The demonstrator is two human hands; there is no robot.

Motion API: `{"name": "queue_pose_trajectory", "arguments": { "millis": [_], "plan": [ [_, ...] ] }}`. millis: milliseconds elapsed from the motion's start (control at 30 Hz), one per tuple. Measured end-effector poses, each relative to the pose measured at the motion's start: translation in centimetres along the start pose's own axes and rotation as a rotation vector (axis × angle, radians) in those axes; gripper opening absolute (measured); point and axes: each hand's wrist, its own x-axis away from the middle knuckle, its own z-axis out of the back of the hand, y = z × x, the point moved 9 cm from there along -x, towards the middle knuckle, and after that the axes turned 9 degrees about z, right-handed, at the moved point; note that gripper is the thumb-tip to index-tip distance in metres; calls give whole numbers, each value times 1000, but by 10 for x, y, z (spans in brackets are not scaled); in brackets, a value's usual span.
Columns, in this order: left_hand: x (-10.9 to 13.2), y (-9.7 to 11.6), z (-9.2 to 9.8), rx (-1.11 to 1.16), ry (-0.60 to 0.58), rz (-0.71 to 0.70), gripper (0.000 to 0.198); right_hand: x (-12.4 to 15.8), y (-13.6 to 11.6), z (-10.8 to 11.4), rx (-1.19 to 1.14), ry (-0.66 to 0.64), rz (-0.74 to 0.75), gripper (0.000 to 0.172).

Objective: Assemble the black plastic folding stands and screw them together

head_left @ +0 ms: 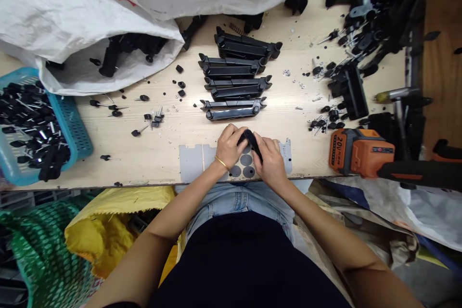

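Item: black part, over the grey sheet at the near edge of the table. Long axis slants far-left to near-right. Left hand: grip pinching its far end. Right hand: grip closed round its near end.

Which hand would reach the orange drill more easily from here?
Right, probably. The drill lies off to the right, on the same side as the right hand; the left hand would have to cross over. Both hands now grip a black part.
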Motion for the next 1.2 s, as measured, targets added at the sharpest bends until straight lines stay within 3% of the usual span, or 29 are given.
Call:
{"name": "queue_pose_trajectory", "arguments": {
  "millis": [133,200,267,367,467,533,600,700,833,933,1000,1100,1200],
  "plan": [
    [4,1,12,-52,9,-47,24,2,-5,4,-105,-28,38,48],
    [8,-5,21,-63,40,-29,23,-5,9,19,-216,-25,15,43],
    [12,-12,27,-52,64,0,23,-22,47,55,-263,108,-126,38],
    [16,-18,31,-39,90,27,24,-64,123,140,-98,476,-366,33],
    [18,-18,31,-45,112,20,25,-121,186,201,232,570,-511,34],
    [17,-16,31,-38,123,8,25,-142,226,226,329,631,-685,36],
    [17,-16,31,-27,133,5,25,-145,256,239,303,698,-846,33],
    [16,-18,31,-17,137,24,25,-134,276,245,200,779,-941,28],
    [14,-19,31,6,127,51,25,-111,257,240,83,877,-860,23],
    [15,-19,31,17,123,62,25,-86,222,210,-91,826,-759,12],
    [16,-19,31,-1,109,80,28,-64,192,178,-254,701,-681,6],
    [22,-25,35,-72,45,165,39,-31,137,138,-464,411,-430,19],
    [31,-28,43,-156,-39,253,49,-5,88,120,-267,68,-111,28]
  ]
}}
